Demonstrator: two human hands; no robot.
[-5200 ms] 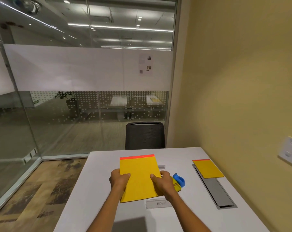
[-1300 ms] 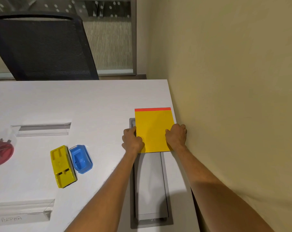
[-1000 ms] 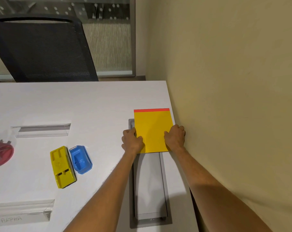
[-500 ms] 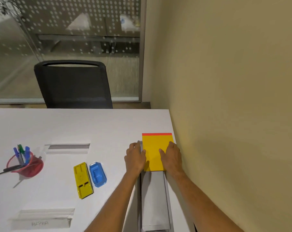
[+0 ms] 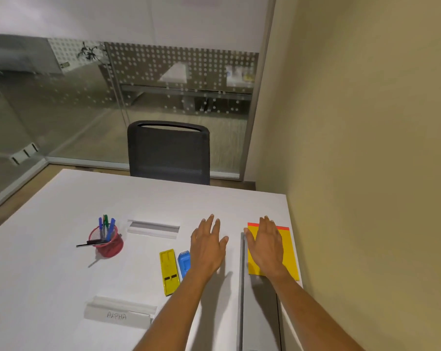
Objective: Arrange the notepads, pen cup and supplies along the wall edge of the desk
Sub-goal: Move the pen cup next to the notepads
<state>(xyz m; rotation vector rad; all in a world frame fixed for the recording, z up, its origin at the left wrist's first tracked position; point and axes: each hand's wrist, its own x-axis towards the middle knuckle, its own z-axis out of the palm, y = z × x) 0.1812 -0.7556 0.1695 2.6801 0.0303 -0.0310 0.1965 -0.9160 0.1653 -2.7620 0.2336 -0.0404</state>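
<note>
The yellow notepad [image 5: 289, 252] with a red top strip lies in the lower right of the frame, on the white desk [image 5: 62, 274] just beside the beige wall [image 5: 366, 173]. Its left part lies over the far end of a grey cover strip [image 5: 261, 312] set into the desk. The right hand [image 5: 266, 247] is flat over the notepad, fingers straight and close together; if the palm really presses on it, I cannot tell. The left hand [image 5: 208, 245] is also flat with fingers a little spread, holding nothing, over bare desk left of the grey strip. It hides the right edge of a blue plastic item [image 5: 184, 264], which lies beside a yellow plastic item [image 5: 169, 272]. Further left stands the red mesh pen cup [image 5: 106, 245] with blue and green pens [image 5: 108, 225], well apart from the wall. Two clear name holders are on the desk, one [image 5: 152, 229] right of the cup, the other [image 5: 118, 312] at lower centre, marked ALPHA
</note>
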